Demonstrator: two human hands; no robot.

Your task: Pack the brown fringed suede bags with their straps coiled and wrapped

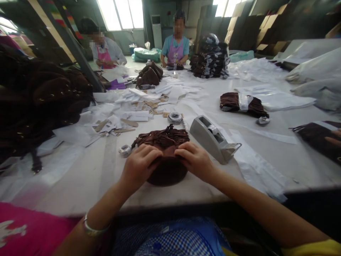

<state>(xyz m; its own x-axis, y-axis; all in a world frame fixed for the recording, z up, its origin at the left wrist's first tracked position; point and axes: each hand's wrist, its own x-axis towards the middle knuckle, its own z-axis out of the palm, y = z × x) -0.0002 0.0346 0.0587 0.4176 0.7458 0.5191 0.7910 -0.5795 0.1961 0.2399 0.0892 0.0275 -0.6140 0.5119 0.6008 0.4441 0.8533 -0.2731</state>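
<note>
A dark brown bag (pixel 167 174) with a fringed or gathered top lies on the table right in front of me. My left hand (pixel 140 163) grips its upper left part, fingers curled over the brown material. On the other side my right hand (pixel 195 160) holds the bag the same way, fingertips pressed on it near the middle. Just beyond the right hand stands a grey tape dispenser (pixel 210 138). A small plastic-wrapped piece (pixel 124 150) sits by the bag's left edge, and a wrapped coil (pixel 175 117) lies behind it.
Brown bags (pixel 50 92) are heaped at the left, beside a slanted post (pixel 85 53). Paper scraps (pixel 112 122) cover the table's middle. A banded brown bag (pixel 243 103) lies at the right, where a co-worker's hand (pixel 335 138) touches another. Two people work across the table.
</note>
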